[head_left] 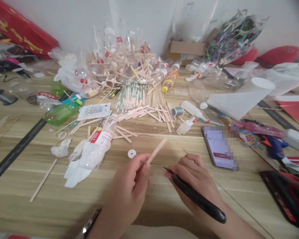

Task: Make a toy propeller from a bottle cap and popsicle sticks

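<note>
My left hand [134, 179] pinches the lower end of a flat wooden craft stick [157, 150], which tilts up to the right. My right hand [195, 182] is closed round a tool with a curved black handle [199, 199]; a thin dark point sticks out toward the craft stick, apart from it. Fingers hide the middle of the tool, so its exact kind does not show. Just beyond my left hand lies a small white disc [132, 153] with a central hole. Another craft stick [43, 180] rests on the table to the left.
Behind my hands spread loose craft sticks [139, 114] and plastic bottles. A labelled bottle [99, 142] lies left, a phone [219, 147] right. Beyond are a glue bottle [185, 126], a wire spool [177, 111] and a paper cone [241, 98]. A blue glue gun [274, 146] lies far right.
</note>
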Demonstrator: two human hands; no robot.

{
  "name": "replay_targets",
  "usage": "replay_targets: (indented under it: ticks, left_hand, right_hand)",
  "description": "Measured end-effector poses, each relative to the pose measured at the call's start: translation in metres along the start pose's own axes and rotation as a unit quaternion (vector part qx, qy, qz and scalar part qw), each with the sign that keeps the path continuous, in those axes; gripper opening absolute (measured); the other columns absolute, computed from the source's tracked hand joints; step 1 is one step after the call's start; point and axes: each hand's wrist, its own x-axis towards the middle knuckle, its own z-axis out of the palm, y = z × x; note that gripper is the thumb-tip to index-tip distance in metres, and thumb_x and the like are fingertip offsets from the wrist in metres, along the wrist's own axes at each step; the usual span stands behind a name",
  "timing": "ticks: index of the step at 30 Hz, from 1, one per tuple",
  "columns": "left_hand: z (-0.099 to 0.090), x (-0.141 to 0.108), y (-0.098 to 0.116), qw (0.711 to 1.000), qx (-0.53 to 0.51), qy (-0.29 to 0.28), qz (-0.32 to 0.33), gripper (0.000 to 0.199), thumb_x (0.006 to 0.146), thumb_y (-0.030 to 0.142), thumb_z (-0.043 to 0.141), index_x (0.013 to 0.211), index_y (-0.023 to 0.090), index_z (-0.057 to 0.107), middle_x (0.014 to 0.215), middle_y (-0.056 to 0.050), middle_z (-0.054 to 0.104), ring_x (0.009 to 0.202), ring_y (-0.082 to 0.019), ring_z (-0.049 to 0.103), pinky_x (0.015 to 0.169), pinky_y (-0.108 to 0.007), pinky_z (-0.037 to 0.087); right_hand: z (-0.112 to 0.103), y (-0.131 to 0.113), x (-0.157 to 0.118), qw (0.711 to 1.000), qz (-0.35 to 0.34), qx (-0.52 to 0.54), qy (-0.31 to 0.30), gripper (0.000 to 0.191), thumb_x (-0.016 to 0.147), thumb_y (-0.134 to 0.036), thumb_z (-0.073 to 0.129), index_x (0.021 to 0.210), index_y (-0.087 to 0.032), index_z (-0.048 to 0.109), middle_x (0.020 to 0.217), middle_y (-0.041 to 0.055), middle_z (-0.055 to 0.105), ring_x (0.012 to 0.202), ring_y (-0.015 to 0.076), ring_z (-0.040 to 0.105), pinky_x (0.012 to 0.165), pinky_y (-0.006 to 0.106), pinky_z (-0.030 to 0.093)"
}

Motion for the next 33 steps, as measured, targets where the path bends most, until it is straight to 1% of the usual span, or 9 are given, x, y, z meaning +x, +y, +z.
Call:
replay_targets:
  ticks: [4, 7, 11, 15, 19, 21, 29, 31, 33]
  left_hand:
    - [0.001, -0.005, 0.01, 0.99, -0.106, -0.046, -0.083, 0.032, 0.095, 0.044, 0.043, 0.105, 0.02, 0.063, 0.054, 0.005, 0.057, 0.049, -0.014, 0.055, 0.047, -0.022, 0.04]
    - [0.002, -0.008, 0.012, 0.984, -0.13, -0.07, -0.099, 0.028, 0.094, 0.044, 0.044, 0.098, 0.022, 0.061, 0.055, 0.004, 0.058, 0.049, -0.014, 0.053, 0.048, -0.022, 0.038]
    - [0.001, -0.009, 0.012, 0.981, -0.144, -0.086, -0.1, 0.027, 0.094, 0.044, 0.045, 0.089, 0.022, 0.06, 0.056, 0.003, 0.059, 0.048, -0.014, 0.052, 0.048, -0.022, 0.037]
    - [0.0, -0.009, 0.012, 0.981, -0.138, -0.1, -0.094, 0.027, 0.095, 0.042, 0.043, 0.091, 0.022, 0.06, 0.057, 0.003, 0.057, 0.049, -0.014, 0.052, 0.048, -0.022, 0.037]
    - [0.0, -0.011, 0.011, 0.983, -0.129, -0.099, -0.085, 0.026, 0.095, 0.042, 0.043, 0.091, 0.022, 0.06, 0.056, 0.004, 0.057, 0.049, -0.014, 0.052, 0.048, -0.022, 0.036]
    - [0.0, -0.012, 0.011, 0.983, -0.131, -0.101, -0.083, 0.026, 0.096, 0.041, 0.042, 0.091, 0.022, 0.059, 0.057, 0.004, 0.056, 0.049, -0.014, 0.052, 0.048, -0.022, 0.036]
    - [0.001, -0.012, 0.009, 0.983, -0.137, -0.099, -0.077, 0.026, 0.096, 0.039, 0.042, 0.091, 0.021, 0.06, 0.057, 0.003, 0.056, 0.049, -0.014, 0.052, 0.048, -0.022, 0.036]
    - [0.001, -0.012, 0.01, 0.982, -0.142, -0.099, -0.081, 0.025, 0.095, 0.039, 0.043, 0.091, 0.021, 0.06, 0.056, 0.004, 0.056, 0.049, -0.014, 0.052, 0.048, -0.022, 0.036]
    - [0.001, -0.012, 0.011, 0.979, -0.156, -0.097, -0.092, 0.025, 0.095, 0.041, 0.044, 0.09, 0.021, 0.059, 0.056, 0.004, 0.055, 0.048, -0.013, 0.05, 0.047, -0.022, 0.035]
  right_hand:
    - [-0.004, -0.004, 0.005, 0.997, 0.043, 0.054, -0.027, 0.019, 0.096, -0.015, 0.047, 0.079, -0.021, 0.053, 0.063, -0.0036, 0.054, 0.059, 0.0128, 0.05, 0.068, 0.03, 0.04]
    - [-0.003, -0.006, 0.009, 0.99, 0.085, 0.112, -0.025, 0.029, 0.096, -0.018, 0.047, 0.068, -0.022, 0.048, 0.062, -0.0022, 0.053, 0.062, 0.0147, 0.053, 0.062, 0.029, 0.042]
    - [0.001, -0.01, 0.013, 0.98, 0.129, 0.147, -0.026, 0.032, 0.096, -0.023, 0.049, 0.064, -0.023, 0.045, 0.059, -0.0018, 0.05, 0.068, 0.0168, 0.057, 0.062, 0.029, 0.044]
    - [0.001, -0.012, 0.015, 0.979, 0.109, 0.161, -0.059, 0.032, 0.096, -0.021, 0.048, 0.064, -0.023, 0.045, 0.055, -0.0037, 0.049, 0.058, 0.0139, 0.054, 0.057, 0.027, 0.042]
    - [-0.004, -0.011, 0.017, 0.982, 0.133, 0.133, -0.035, 0.033, 0.097, -0.023, 0.045, 0.064, -0.024, 0.041, 0.053, -0.0046, 0.045, 0.053, 0.0133, 0.05, 0.056, 0.027, 0.042]
    - [-0.005, -0.01, 0.018, 0.983, 0.118, 0.132, -0.05, 0.032, 0.097, -0.025, 0.045, 0.065, -0.023, 0.043, 0.053, -0.0047, 0.046, 0.052, 0.0127, 0.049, 0.055, 0.027, 0.042]
    - [-0.003, -0.01, 0.019, 0.978, 0.1, 0.162, -0.085, 0.025, 0.097, -0.024, 0.046, 0.072, -0.022, 0.052, 0.063, -0.0018, 0.057, 0.058, 0.0133, 0.055, 0.056, 0.025, 0.041]
    - [-0.006, -0.006, 0.02, 0.977, 0.142, 0.145, -0.065, 0.028, 0.096, -0.027, 0.046, 0.068, -0.023, 0.05, 0.058, -0.0028, 0.054, 0.053, 0.0132, 0.052, 0.052, 0.025, 0.039]
    - [-0.008, 0.002, 0.02, 0.967, 0.224, 0.115, -0.031, 0.035, 0.096, -0.033, 0.044, 0.062, -0.024, 0.045, 0.053, -0.003, 0.05, 0.049, 0.0132, 0.049, 0.048, 0.025, 0.037]
